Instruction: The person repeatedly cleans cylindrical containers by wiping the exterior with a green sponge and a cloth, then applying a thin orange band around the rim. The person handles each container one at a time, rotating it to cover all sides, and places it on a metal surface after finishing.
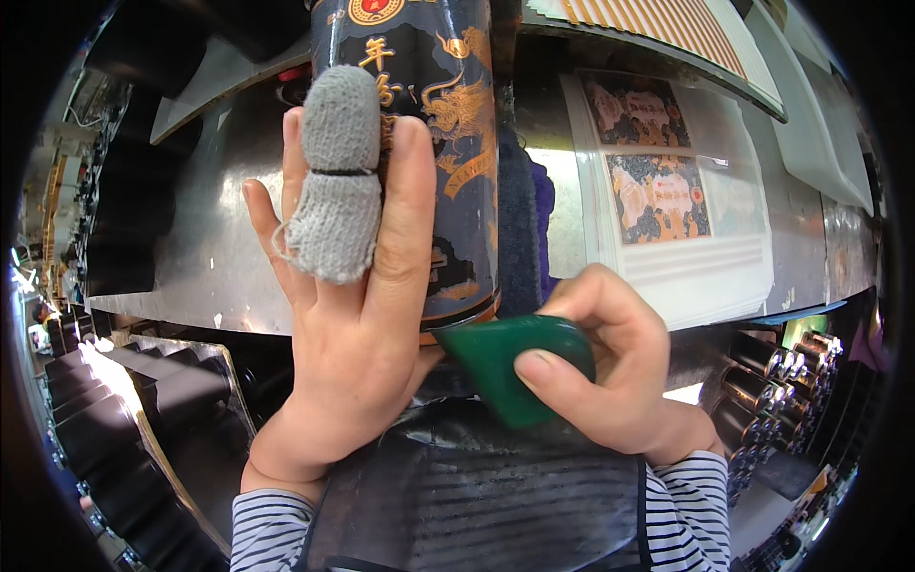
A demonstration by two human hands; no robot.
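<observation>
A dark cylindrical container (465, 214) printed with a gold dragon and writing lies lengthwise before me on the metal work surface. My left hand (350, 343) rests over its left side with fingers spread; one finger wears a grey knitted finger cover (339, 171) bound with a black band. Between the thumb and fingers of my right hand (615, 372) is a green squeegee-like scraper (515, 357), its pointed corner by the container's near end. A dark cloth with a purple edge (541, 207) lies right of the container.
Printed decal sheets (661, 193) lie on the right of the metal table (793, 229), below a raised stack of striped sheets (665, 36) and a white plastic tray (815, 129). Racked black cylinders (114, 436) stand at lower left, shiny dark ones (772, 386) at lower right.
</observation>
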